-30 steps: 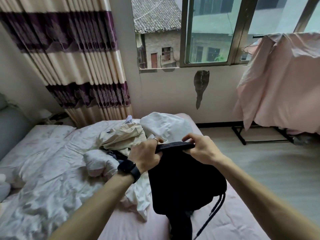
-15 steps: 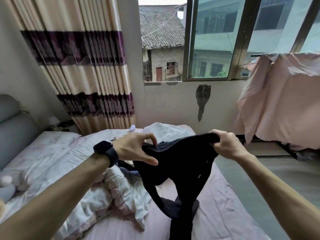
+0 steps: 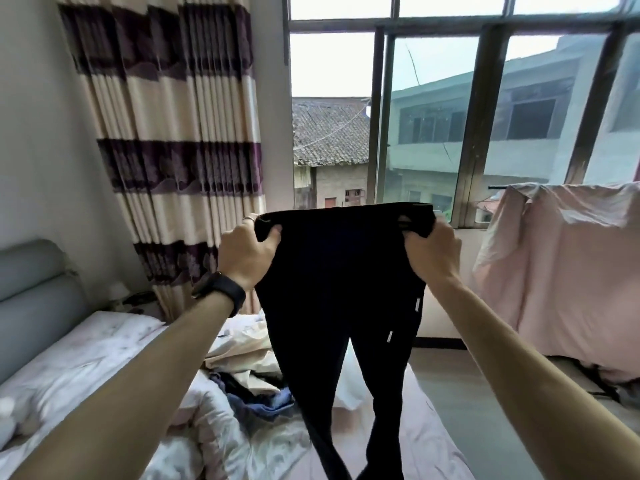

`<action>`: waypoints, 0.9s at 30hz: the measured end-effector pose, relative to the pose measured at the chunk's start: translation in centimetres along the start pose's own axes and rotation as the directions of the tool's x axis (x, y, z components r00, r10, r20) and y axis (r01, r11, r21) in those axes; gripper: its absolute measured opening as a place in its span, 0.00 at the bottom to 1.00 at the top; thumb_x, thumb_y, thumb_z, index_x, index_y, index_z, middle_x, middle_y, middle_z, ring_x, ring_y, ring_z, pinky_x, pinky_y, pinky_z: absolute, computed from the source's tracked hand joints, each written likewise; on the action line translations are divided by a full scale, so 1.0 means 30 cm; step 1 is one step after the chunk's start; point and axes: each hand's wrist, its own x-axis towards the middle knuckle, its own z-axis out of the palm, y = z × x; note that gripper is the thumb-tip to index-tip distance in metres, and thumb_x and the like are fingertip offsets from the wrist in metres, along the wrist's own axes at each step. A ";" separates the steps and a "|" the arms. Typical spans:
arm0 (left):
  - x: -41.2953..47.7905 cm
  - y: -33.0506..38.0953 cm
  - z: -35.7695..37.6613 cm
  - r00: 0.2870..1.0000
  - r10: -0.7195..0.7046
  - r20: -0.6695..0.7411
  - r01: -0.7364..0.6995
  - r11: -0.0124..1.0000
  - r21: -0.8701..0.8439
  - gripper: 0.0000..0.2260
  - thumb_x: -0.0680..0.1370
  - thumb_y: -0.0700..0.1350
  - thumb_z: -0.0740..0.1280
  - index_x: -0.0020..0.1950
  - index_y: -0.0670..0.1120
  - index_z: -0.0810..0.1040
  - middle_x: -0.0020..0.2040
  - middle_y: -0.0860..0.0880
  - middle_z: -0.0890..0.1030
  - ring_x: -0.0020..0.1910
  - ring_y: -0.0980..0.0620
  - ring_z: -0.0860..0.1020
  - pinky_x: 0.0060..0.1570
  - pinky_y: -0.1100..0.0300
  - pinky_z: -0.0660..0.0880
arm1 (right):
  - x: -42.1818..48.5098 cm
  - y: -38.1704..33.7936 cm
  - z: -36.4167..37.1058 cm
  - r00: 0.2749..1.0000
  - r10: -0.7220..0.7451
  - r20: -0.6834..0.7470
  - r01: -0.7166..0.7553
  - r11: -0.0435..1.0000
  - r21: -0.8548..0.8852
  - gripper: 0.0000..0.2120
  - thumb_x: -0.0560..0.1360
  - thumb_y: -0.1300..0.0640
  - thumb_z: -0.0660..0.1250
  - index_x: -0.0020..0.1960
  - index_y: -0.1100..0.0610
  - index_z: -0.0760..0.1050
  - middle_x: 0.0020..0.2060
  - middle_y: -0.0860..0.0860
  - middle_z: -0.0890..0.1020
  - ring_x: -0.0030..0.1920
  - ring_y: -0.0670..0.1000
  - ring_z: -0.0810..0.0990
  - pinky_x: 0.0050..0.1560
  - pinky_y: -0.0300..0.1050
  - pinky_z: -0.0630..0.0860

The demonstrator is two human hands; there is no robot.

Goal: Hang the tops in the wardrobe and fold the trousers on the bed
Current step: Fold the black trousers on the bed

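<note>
Black trousers (image 3: 341,289) hang spread out in front of me above the bed (image 3: 429,438), waistband on top and both legs dangling down. My left hand (image 3: 244,256) grips the left end of the waistband. My right hand (image 3: 431,252) grips the right end. Both arms are stretched forward at chest height. A black watch sits on my left wrist. Behind the trousers, a pile of clothes (image 3: 249,372) in cream, white and blue lies on the bed.
A crumpled white duvet (image 3: 79,368) covers the bed's left side, below a grey headboard (image 3: 31,296). A striped curtain (image 3: 173,150) hangs at the left of the window. A rack draped with a pink sheet (image 3: 568,271) stands at the right, with bare floor beside the bed.
Both hands have raised the trousers from just over the bed to chest height and pulled the waistband out wide. The legs now hang straight down. My view has tilted upward.
</note>
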 end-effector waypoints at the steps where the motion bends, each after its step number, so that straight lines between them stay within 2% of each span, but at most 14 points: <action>1: 0.023 0.032 -0.002 1.000 -0.030 -0.001 0.030 0.999 -0.019 0.19 0.79 0.57 0.68 0.57 0.41 0.79 0.50 0.41 0.84 0.52 0.38 0.81 0.48 0.57 0.73 | 0.021 -0.026 -0.005 0.999 0.048 0.011 -0.048 0.999 0.014 0.07 0.73 0.55 0.66 0.51 0.50 0.73 0.35 0.41 0.75 0.37 0.45 0.75 0.34 0.36 0.66; 4: 0.107 0.121 -0.036 0.996 -0.093 0.011 0.094 0.984 -0.148 0.21 0.77 0.58 0.70 0.58 0.42 0.79 0.52 0.44 0.84 0.54 0.42 0.82 0.54 0.55 0.77 | 0.099 -0.115 -0.039 0.983 0.154 0.101 -0.160 0.986 0.051 0.06 0.74 0.57 0.65 0.50 0.56 0.75 0.37 0.49 0.77 0.44 0.56 0.78 0.41 0.43 0.71; 7: 0.232 0.185 -0.099 0.985 -0.170 0.034 0.172 0.930 -0.326 0.18 0.76 0.59 0.72 0.52 0.44 0.81 0.48 0.47 0.85 0.50 0.45 0.83 0.55 0.51 0.79 | 0.181 -0.242 -0.102 0.905 0.224 0.361 -0.313 0.926 0.211 0.05 0.75 0.59 0.65 0.48 0.60 0.77 0.42 0.58 0.80 0.48 0.62 0.82 0.47 0.55 0.80; 8: 0.269 0.205 -0.121 0.979 -0.193 0.072 0.206 0.911 -0.358 0.20 0.75 0.60 0.72 0.53 0.44 0.81 0.50 0.47 0.84 0.51 0.45 0.83 0.56 0.50 0.79 | 0.199 -0.284 -0.123 0.863 0.235 0.448 -0.372 0.895 0.248 0.05 0.74 0.60 0.66 0.47 0.60 0.77 0.43 0.59 0.81 0.46 0.61 0.83 0.45 0.55 0.82; 10: 0.312 0.237 -0.142 0.972 -0.186 0.142 0.223 0.921 -0.319 0.26 0.75 0.61 0.72 0.61 0.42 0.79 0.55 0.46 0.83 0.55 0.44 0.82 0.60 0.50 0.77 | 0.201 -0.343 -0.147 0.778 0.215 0.591 -0.444 0.853 0.275 0.05 0.69 0.60 0.65 0.44 0.61 0.75 0.37 0.57 0.80 0.35 0.56 0.83 0.32 0.47 0.80; 11: 0.323 0.248 -0.147 0.980 -0.124 0.154 0.158 0.959 -0.235 0.26 0.76 0.60 0.71 0.63 0.42 0.78 0.56 0.46 0.83 0.57 0.44 0.81 0.60 0.51 0.77 | 0.197 -0.363 -0.148 0.746 0.177 0.642 -0.456 0.838 0.299 0.05 0.68 0.59 0.65 0.43 0.60 0.74 0.33 0.55 0.79 0.32 0.54 0.81 0.28 0.44 0.77; 13: 0.312 0.259 -0.148 0.970 0.003 0.242 0.022 0.995 -0.099 0.19 0.78 0.55 0.71 0.62 0.44 0.78 0.54 0.49 0.83 0.56 0.46 0.81 0.56 0.57 0.77 | 0.184 -0.360 -0.134 0.712 0.101 0.695 -0.450 0.825 0.342 0.08 0.70 0.54 0.66 0.43 0.59 0.73 0.32 0.54 0.78 0.32 0.52 0.80 0.29 0.43 0.76; 15: 0.298 0.242 -0.145 0.908 0.055 0.415 0.021 0.984 -0.178 0.09 0.79 0.48 0.71 0.55 0.45 0.80 0.50 0.49 0.84 0.52 0.48 0.83 0.55 0.55 0.79 | 0.169 -0.324 -0.099 0.777 0.088 0.624 -0.305 0.919 0.250 0.12 0.78 0.50 0.65 0.50 0.60 0.75 0.40 0.57 0.81 0.40 0.56 0.83 0.39 0.50 0.81; 17: 0.289 0.204 -0.156 0.855 0.052 0.515 0.097 0.961 -0.258 0.05 0.79 0.43 0.72 0.53 0.45 0.81 0.50 0.46 0.85 0.51 0.48 0.84 0.59 0.49 0.79 | 0.170 -0.271 -0.071 0.900 0.044 0.434 -0.022 0.998 -0.056 0.13 0.82 0.50 0.62 0.58 0.59 0.75 0.50 0.59 0.82 0.51 0.60 0.82 0.54 0.55 0.79; 18: 0.292 0.185 -0.166 0.848 0.036 0.528 0.129 0.953 -0.272 0.06 0.78 0.43 0.73 0.53 0.45 0.81 0.50 0.46 0.85 0.51 0.48 0.84 0.60 0.48 0.79 | 0.173 -0.242 -0.066 0.935 -0.013 0.354 0.080 0.981 -0.176 0.13 0.82 0.50 0.63 0.61 0.58 0.75 0.51 0.58 0.82 0.51 0.59 0.81 0.54 0.54 0.79; 19: 0.297 0.164 -0.176 0.844 0.011 0.536 0.168 0.944 -0.284 0.08 0.76 0.42 0.74 0.54 0.44 0.82 0.50 0.46 0.85 0.51 0.47 0.84 0.60 0.48 0.79 | 0.175 -0.218 -0.069 0.950 -0.041 0.311 0.115 0.968 -0.223 0.14 0.82 0.49 0.65 0.62 0.57 0.75 0.51 0.57 0.82 0.49 0.57 0.81 0.51 0.51 0.78; 21: 0.307 0.127 -0.203 0.840 -0.061 0.539 0.254 0.922 -0.293 0.13 0.72 0.42 0.78 0.54 0.44 0.82 0.50 0.45 0.86 0.49 0.47 0.85 0.57 0.48 0.80 | 0.177 -0.177 -0.080 0.967 -0.063 0.247 0.128 0.958 -0.256 0.15 0.79 0.48 0.70 0.61 0.56 0.76 0.51 0.56 0.84 0.45 0.55 0.80 0.45 0.46 0.76; 24: 0.330 0.084 -0.229 0.838 -0.134 0.530 0.300 0.923 -0.241 0.14 0.66 0.40 0.82 0.47 0.42 0.83 0.44 0.45 0.87 0.45 0.48 0.86 0.50 0.51 0.82 | 0.182 -0.147 -0.084 0.977 -0.103 0.188 0.160 0.935 -0.316 0.15 0.75 0.46 0.74 0.57 0.53 0.81 0.50 0.54 0.86 0.44 0.53 0.81 0.41 0.41 0.73; 27: 0.330 0.067 -0.225 0.803 -0.174 0.571 0.379 0.887 -0.264 0.15 0.66 0.38 0.81 0.50 0.39 0.83 0.44 0.44 0.87 0.44 0.48 0.86 0.47 0.54 0.83 | 0.164 -0.169 -0.045 0.985 -0.140 0.106 0.166 0.938 -0.306 0.14 0.73 0.46 0.76 0.54 0.52 0.83 0.48 0.53 0.87 0.43 0.52 0.81 0.37 0.39 0.67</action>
